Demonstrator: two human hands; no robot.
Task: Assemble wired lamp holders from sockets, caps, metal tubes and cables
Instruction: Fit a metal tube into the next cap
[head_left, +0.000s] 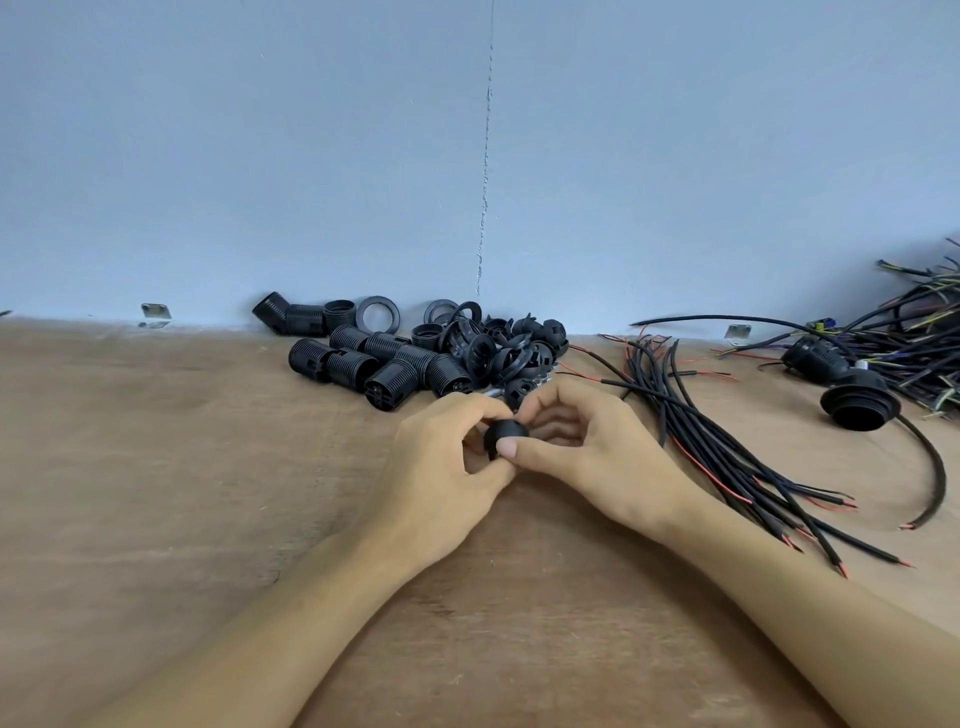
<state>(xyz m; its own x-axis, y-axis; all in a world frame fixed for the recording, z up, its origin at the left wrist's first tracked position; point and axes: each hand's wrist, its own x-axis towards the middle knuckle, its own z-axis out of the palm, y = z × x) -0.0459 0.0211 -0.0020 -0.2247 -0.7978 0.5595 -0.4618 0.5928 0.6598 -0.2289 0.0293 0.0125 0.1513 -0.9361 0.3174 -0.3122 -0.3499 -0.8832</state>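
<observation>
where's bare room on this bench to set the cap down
Widest bare wood lies left of the left hand, below the socket pile. A smaller patch lies between the forearms at the near edge. Crowded: the socket pile by the wall, the cable bundle beside the right hand, the wired holder far right.

**Matt wood, black plastic, a little bright metal**

The surface (182, 467) is bare wood, matt, with coarse grain and scuffs. The sockets (395, 364) are dull black plastic, ribbed; the rings (377, 314) look smoother, with a slight sheen. The cap (506, 435) is smooth black plastic. The cables (691, 426) have matt black sheaths over red cores. The brackets (154, 312) are shiny metal. The wall (260, 156) is matt paint, cracked.
</observation>
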